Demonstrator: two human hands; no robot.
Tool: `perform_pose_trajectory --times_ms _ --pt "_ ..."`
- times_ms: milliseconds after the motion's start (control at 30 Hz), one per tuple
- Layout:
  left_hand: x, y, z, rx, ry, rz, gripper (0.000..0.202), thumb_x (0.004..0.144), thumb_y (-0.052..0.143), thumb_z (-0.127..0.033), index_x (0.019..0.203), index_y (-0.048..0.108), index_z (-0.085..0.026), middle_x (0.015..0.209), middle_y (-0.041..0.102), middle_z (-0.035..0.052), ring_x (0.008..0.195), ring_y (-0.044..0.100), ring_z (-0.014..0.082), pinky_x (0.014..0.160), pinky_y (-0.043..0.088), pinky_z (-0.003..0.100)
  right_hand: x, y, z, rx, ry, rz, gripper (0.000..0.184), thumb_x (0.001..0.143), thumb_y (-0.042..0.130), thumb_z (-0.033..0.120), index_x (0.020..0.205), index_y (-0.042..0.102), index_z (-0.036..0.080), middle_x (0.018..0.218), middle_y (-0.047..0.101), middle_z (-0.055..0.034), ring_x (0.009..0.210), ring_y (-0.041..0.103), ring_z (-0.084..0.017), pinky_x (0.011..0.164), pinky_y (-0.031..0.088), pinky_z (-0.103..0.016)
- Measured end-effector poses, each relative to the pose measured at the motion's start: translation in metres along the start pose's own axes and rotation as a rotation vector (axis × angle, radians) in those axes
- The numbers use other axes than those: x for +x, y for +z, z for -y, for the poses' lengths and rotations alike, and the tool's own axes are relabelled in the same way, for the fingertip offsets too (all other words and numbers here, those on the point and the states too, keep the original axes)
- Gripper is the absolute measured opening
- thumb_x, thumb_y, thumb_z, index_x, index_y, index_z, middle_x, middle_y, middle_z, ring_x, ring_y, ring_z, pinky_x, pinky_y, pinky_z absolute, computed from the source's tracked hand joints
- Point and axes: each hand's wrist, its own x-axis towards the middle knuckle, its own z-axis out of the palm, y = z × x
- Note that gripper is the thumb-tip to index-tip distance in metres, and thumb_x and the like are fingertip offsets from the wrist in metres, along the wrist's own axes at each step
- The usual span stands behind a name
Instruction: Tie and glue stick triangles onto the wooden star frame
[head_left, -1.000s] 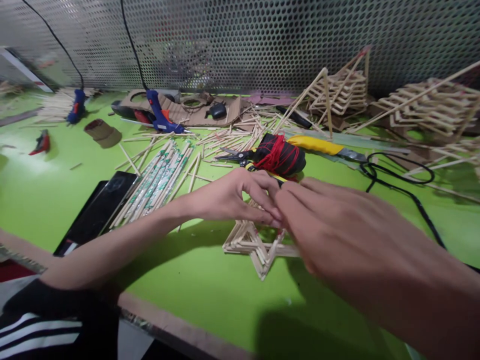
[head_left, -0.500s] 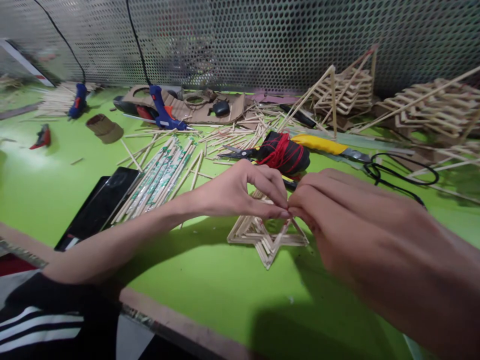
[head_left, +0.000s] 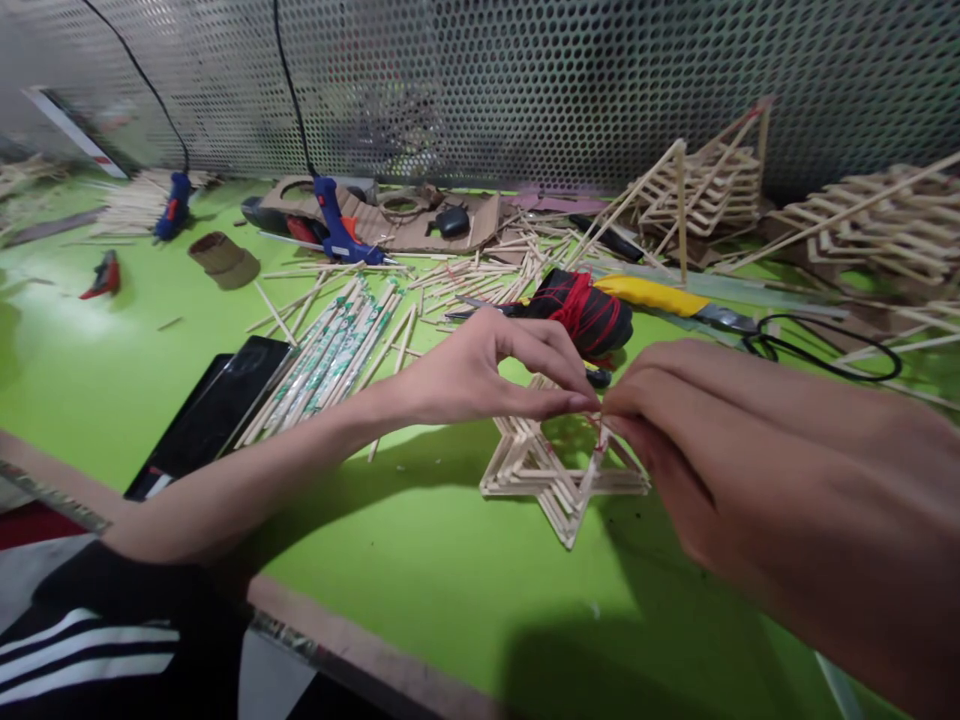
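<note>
A six-pointed star of layered wooden sticks [head_left: 574, 482] stands on the green table below my hands, with bits of red thread [head_left: 598, 422] at its upper part. My left hand [head_left: 517, 368] comes in over the star, thumb and fingertips pinched together at the thread. From the right, my right hand [head_left: 720, 440] meets it there, also in a pinch and partly covering the star's right side. The fingertips of both hands nearly touch, and the thin strand between them is mostly hidden.
Behind my hands lie a dark spool wound with red thread [head_left: 581, 312], scissors [head_left: 487, 308] and a yellow-handled cutter [head_left: 660, 293]. Wrapped sticks [head_left: 322, 350] and a black phone [head_left: 217, 400] are left. Blue glue guns [head_left: 337, 225] and stick structures [head_left: 697, 190] stand farther back.
The view has shifted a little, so everything sits farther right. The star has moved slightly right on the table along with my hands, which keep their pinch.
</note>
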Motion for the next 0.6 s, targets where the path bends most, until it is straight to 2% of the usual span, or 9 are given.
perform_pose_trajectory --times_ms 100,233,367,600 --pt "0.0001 0.0011 -0.0009 0.008 -0.018 0.0 0.012 0.081 0.078 -0.023 0.091 0.08 -0.017 0.095 0.072 0.0089 0.089 0.066 0.0152 0.081 0.054 0.03 -0.0013 -0.001 -0.0014 -0.027 0.01 -0.011 0.019 0.084 0.045 0.008 0.098 0.056 0.014 0.086 0.057 -0.0091 0.068 0.05 -0.02 0.054 0.034 -0.034" --pt "-0.0002 0.0024 0.0001 0.0 -0.035 -0.018 0.013 0.08 0.079 -0.024 0.091 0.08 -0.018 0.095 0.073 0.0079 0.09 0.066 0.015 0.081 0.054 0.029 -0.002 -0.0004 0.0004 -0.055 0.037 -0.034 0.022 0.085 0.042 0.01 0.098 0.058 0.014 0.098 0.063 -0.0133 0.069 0.053 -0.021 0.054 0.034 -0.034" --pt "-0.0005 0.0029 0.001 -0.008 -0.017 -0.029 0.014 0.079 0.079 -0.025 0.091 0.08 -0.018 0.096 0.073 0.0081 0.091 0.067 0.0151 0.081 0.053 0.028 -0.0014 -0.0011 0.0022 -0.072 0.05 -0.064 0.021 0.086 0.042 0.013 0.098 0.059 0.015 0.095 0.066 -0.0116 0.07 0.056 -0.021 0.054 0.033 -0.033" --pt "-0.0003 0.0035 -0.0014 0.009 0.013 0.004 0.013 0.082 0.077 -0.023 0.093 0.08 -0.016 0.096 0.072 0.0083 0.092 0.066 0.0132 0.082 0.054 0.025 -0.0043 -0.0032 0.0006 -0.047 0.041 -0.036 0.023 0.085 0.043 0.015 0.102 0.058 0.016 0.103 0.066 -0.0117 0.082 0.061 -0.024 0.057 0.039 -0.032"
